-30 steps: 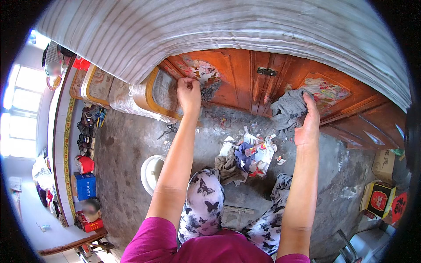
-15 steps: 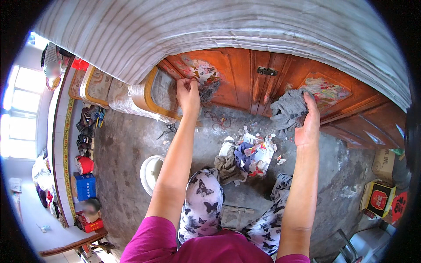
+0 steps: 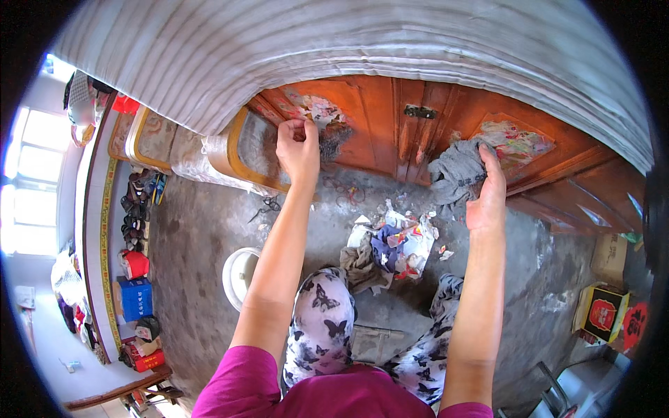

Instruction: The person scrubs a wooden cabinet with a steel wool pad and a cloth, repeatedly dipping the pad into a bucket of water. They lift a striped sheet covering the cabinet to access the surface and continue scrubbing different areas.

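Note:
My left hand [image 3: 298,152] is raised to the left part of an orange-brown wooden cabinet [image 3: 373,129], its thumb and fingertips pinched together. Whatever lies between them, if anything, is too small to make out. Just right of these fingers is a dark grey, mesh-like patch [image 3: 336,142]; I cannot tell whether it is a separate thing. My right hand [image 3: 488,198] holds a crumpled grey cloth [image 3: 454,171] against the right door, below a torn, multicoloured paper remnant [image 3: 516,145]. A similar remnant [image 3: 317,108] clings to the left door, above my left fingertips.
A striped sheet [image 3: 362,42] hangs over the cabinet top. Paper scraps and rags [image 3: 401,244] lie on the concrete floor before my knees. A white bucket [image 3: 240,277] stands left of them. Wood-edged chairs [image 3: 226,157] are at the left, boxes [image 3: 603,313] at the right.
My left hand has shifted slightly up and left, with its fingers still pinched. My right hand and the grey cloth are almost where they were.

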